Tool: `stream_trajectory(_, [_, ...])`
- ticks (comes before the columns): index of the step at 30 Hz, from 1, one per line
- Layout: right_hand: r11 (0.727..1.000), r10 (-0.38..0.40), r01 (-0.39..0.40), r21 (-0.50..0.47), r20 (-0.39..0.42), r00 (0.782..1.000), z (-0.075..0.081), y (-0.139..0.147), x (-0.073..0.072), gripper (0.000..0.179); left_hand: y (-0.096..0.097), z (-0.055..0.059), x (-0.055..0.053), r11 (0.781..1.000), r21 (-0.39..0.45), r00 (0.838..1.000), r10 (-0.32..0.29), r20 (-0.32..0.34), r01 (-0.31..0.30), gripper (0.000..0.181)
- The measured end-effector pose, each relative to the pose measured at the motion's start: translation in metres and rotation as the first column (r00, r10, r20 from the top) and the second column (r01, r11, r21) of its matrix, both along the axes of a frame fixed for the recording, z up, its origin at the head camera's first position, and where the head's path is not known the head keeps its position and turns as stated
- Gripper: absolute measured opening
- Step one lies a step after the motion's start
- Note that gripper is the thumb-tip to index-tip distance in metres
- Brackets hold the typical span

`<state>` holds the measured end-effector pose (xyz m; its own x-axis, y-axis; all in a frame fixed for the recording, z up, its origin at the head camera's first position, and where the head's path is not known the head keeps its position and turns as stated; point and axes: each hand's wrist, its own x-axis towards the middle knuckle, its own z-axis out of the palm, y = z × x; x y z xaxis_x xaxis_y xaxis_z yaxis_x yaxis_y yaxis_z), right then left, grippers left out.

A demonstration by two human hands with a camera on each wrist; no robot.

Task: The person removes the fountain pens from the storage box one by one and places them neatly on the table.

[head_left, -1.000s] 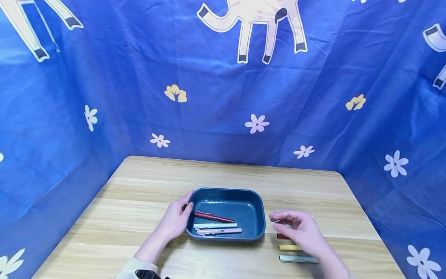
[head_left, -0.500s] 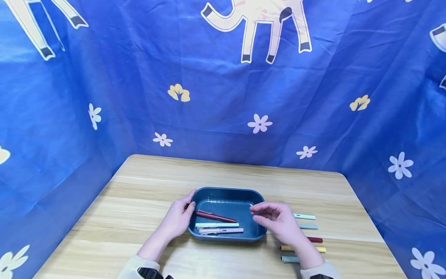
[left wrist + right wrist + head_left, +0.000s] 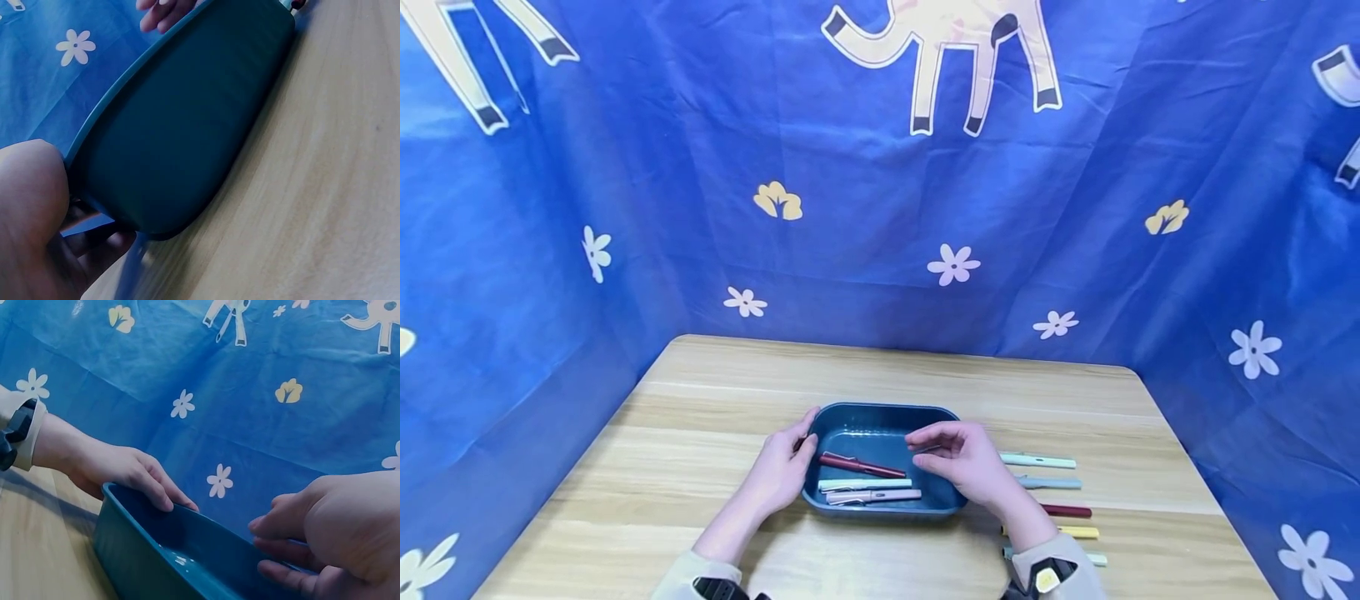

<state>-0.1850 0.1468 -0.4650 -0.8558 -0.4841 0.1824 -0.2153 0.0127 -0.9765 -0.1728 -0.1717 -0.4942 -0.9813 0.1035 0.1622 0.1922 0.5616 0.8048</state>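
Head view: left hand grips tray; right hand above it, fingers relaxed; pen lettering illegible.

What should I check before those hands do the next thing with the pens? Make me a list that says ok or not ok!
1. Box held: ok. The left hand grips one end of the blue box.
2. Right hand free: ok. The right hand is over the box, with nothing seen in its fingers.
3. Pens in the box lined up: not ok. The red pen slants; the mint pen and lilac pen lie side by side.
4. Table pens all in full view: not ok. The right arm hides parts.
5. Arm clear of those pens: cannot tell.
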Motion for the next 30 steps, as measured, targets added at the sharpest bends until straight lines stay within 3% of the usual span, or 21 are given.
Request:
stream_trajectory(4, [0.998,0.047,-0.047,0.034,0.003,0.999,-0.001,-0.011,-0.008,0.03,-0.001,-0.001,0.0,1.0,0.0,1.0,0.009,0.004,-0.009,0.05])
stream_trajectory(10, [0.99,0.046,-0.048,0.135,0.017,0.999,-0.001,-0.026,-0.016,0.027,-0.001,-0.001,0.0,1.0,0.0,1.0,0.009,0.005,-0.009,0.05])
stream_trajectory(21, [0.957,0.012,-0.025,0.288,0.048,0.999,-0.008,-0.046,-0.026,0.022,-0.001,-0.001,0.0,1.0,-0.005,1.0,0.013,0.009,-0.013,0.05])
stream_trajectory(30, [0.924,-0.03,0.007,0.381,0.055,0.998,-0.009,-0.059,-0.023,0.022,-0.001,-0.003,0.0,1.0,0.001,1.0,0.006,0.0,-0.006,0.05])
